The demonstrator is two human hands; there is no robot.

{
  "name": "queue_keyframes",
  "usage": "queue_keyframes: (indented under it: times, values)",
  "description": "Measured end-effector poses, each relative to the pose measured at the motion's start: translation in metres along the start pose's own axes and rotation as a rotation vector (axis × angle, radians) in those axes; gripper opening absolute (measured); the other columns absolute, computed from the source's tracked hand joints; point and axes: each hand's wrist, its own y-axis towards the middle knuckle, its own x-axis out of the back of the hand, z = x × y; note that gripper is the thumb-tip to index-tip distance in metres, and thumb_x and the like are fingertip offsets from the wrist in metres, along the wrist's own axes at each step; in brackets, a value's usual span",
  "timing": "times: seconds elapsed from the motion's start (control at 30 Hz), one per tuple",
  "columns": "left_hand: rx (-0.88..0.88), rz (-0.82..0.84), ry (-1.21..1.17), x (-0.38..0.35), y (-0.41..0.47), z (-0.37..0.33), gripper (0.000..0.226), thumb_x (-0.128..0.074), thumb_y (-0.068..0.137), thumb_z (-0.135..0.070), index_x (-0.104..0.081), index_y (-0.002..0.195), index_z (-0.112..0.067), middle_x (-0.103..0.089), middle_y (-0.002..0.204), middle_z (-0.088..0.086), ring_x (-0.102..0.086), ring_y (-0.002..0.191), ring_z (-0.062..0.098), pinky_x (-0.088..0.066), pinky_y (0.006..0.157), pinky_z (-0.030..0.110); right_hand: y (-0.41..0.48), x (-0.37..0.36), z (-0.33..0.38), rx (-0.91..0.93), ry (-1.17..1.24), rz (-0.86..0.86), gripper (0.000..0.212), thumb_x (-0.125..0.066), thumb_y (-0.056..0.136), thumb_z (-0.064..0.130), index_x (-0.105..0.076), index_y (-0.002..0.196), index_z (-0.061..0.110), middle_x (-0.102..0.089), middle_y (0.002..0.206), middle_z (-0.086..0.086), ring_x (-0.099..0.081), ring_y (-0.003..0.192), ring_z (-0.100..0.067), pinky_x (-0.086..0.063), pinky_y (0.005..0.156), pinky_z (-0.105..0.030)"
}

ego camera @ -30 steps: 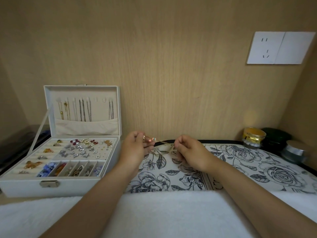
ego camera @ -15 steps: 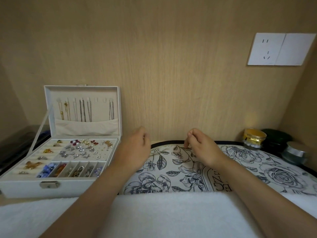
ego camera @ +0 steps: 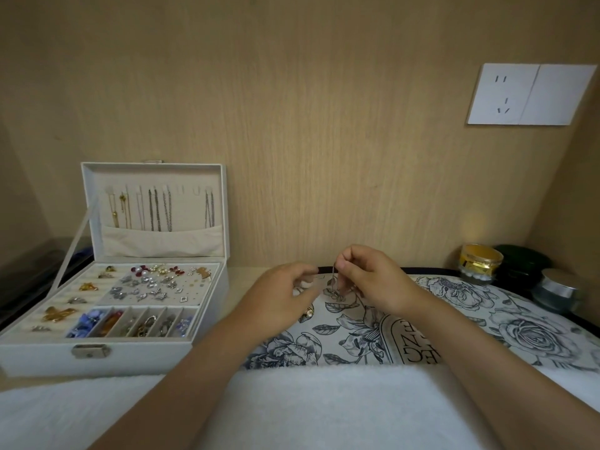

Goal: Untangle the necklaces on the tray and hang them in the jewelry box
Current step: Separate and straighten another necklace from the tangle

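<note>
My right hand (ego camera: 370, 277) pinches a thin silver necklace chain (ego camera: 333, 279) that hangs down onto the flower-printed tray (ego camera: 454, 319). My left hand (ego camera: 282, 297) hovers just to the left of the chain with fingers loosely curled, blurred, and whether it touches the chain I cannot tell. A small gold piece (ego camera: 306, 315) shows under its palm on the tray. The white jewelry box (ego camera: 107, 349) stands open at the left. Several chains hang in its raised lid (ego camera: 152, 209), and two hooks near the right of the row look bare.
A gold-lidded jar (ego camera: 480, 263), a dark green box (ego camera: 522, 261) and a silver-lidded jar (ego camera: 558, 289) stand at the back right. A white towel (ego camera: 308, 407) covers the near edge. The wooden back wall carries a white socket (ego camera: 529, 94).
Both hands have shifted right along the tray's back edge. The chain, stretched level between the two hands a second ago, now dangles from my right hand alone.
</note>
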Motion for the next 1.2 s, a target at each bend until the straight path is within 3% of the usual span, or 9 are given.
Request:
queue_keyframes:
  times: [0.13,0.23,0.4,0.5,0.6,0.7,0.83,1.03,1.2]
  values:
    - [0.128,0.012,-0.434,-0.003,0.005,-0.010,0.047,-0.067,0.093,-0.023,-0.053,0.136,-0.029,-0.065,0.126,-0.010,-0.060,0.114,0.001,-0.045,0.105,0.026,0.001,-0.004,0.009,0.065,-0.047,0.012,0.014,-0.056,0.102,0.020,-0.064,0.091,0.016,-0.070,0.074,0.001,-0.055,0.058,-0.002,-0.045,0.061,-0.022]
    - [0.166,0.054,-0.561,-0.003,0.004,-0.015,0.037,-0.065,0.095,-0.020,-0.056,0.130,-0.025,-0.075,0.102,-0.008,-0.069,0.101,0.005,-0.048,0.097,0.028,0.000,-0.008,0.015,0.071,0.092,0.045,0.014,-0.057,0.101,0.016,-0.064,0.089,0.013,-0.063,0.068,-0.001,-0.057,0.059,-0.014,-0.050,0.060,-0.030]
    - [0.169,0.020,-0.554,0.008,0.004,-0.023,0.013,-0.059,0.098,-0.020,-0.067,0.088,-0.018,-0.065,0.069,-0.010,-0.057,0.055,-0.003,-0.041,0.057,0.012,0.001,-0.012,0.026,0.100,0.041,-0.008,0.012,-0.060,0.099,0.018,-0.067,0.089,0.018,-0.066,0.073,0.001,-0.048,0.050,0.001,-0.039,0.050,-0.015]
    - [0.206,0.000,-0.543,0.019,0.008,-0.021,0.026,-0.055,0.097,-0.024,-0.062,0.071,-0.020,-0.059,0.062,-0.009,-0.054,0.065,0.013,-0.041,0.069,0.027,0.003,-0.013,0.028,0.117,-0.010,-0.056,0.011,-0.063,0.097,0.024,-0.069,0.088,0.024,-0.069,0.085,-0.012,-0.055,0.067,-0.009,-0.047,0.066,-0.031]
    - [0.244,-0.007,-0.651,0.029,0.013,-0.018,0.031,-0.054,0.091,-0.024,-0.061,0.062,-0.024,-0.055,0.057,-0.004,-0.048,0.070,0.026,-0.040,0.076,0.039,0.006,-0.015,0.032,0.135,-0.018,-0.065,0.012,-0.062,0.098,0.027,-0.070,0.088,0.025,-0.066,0.081,-0.006,-0.053,0.069,-0.008,-0.046,0.071,-0.030]
    - [0.256,-0.025,-0.825,0.044,0.017,-0.017,0.031,-0.051,0.098,-0.013,-0.060,0.068,-0.015,-0.046,0.058,0.000,-0.043,0.053,0.019,-0.051,0.063,0.038,0.015,-0.020,0.046,0.162,-0.034,-0.079,0.013,-0.061,0.099,0.030,-0.071,0.092,0.027,-0.066,0.083,-0.006,-0.054,0.072,-0.007,-0.048,0.073,-0.031]
    - [0.220,-0.116,-0.700,0.080,0.023,-0.016,0.024,-0.051,0.100,-0.019,-0.061,0.078,-0.014,-0.045,0.058,-0.004,-0.039,0.045,0.010,-0.030,0.043,0.023,0.035,-0.026,0.073,0.234,-0.083,-0.138,0.014,-0.058,0.100,0.029,-0.071,0.093,0.026,-0.063,0.074,0.003,-0.051,0.065,-0.004,-0.045,0.065,-0.027]
    - [0.158,-0.329,-0.644,0.142,0.037,-0.005,0.019,-0.059,0.096,-0.020,-0.072,0.083,-0.015,-0.047,0.052,-0.011,-0.040,0.047,0.008,-0.031,0.046,0.020,0.075,-0.049,0.126,0.325,-0.082,-0.249,0.013,-0.058,0.099,0.027,-0.070,0.093,0.024,-0.058,0.067,0.011,-0.048,0.057,-0.002,-0.040,0.056,-0.023]
    - [0.148,-0.522,-0.376,0.180,0.038,0.030,0.012,-0.069,0.090,-0.028,-0.072,0.079,-0.025,-0.061,0.057,-0.019,-0.053,0.053,-0.002,-0.038,0.056,0.022,0.111,-0.090,0.156,0.292,-0.110,-0.329,0.013,-0.065,0.094,0.031,-0.072,0.086,0.023,-0.064,0.070,0.011,-0.056,0.063,-0.002,-0.044,0.060,-0.022]
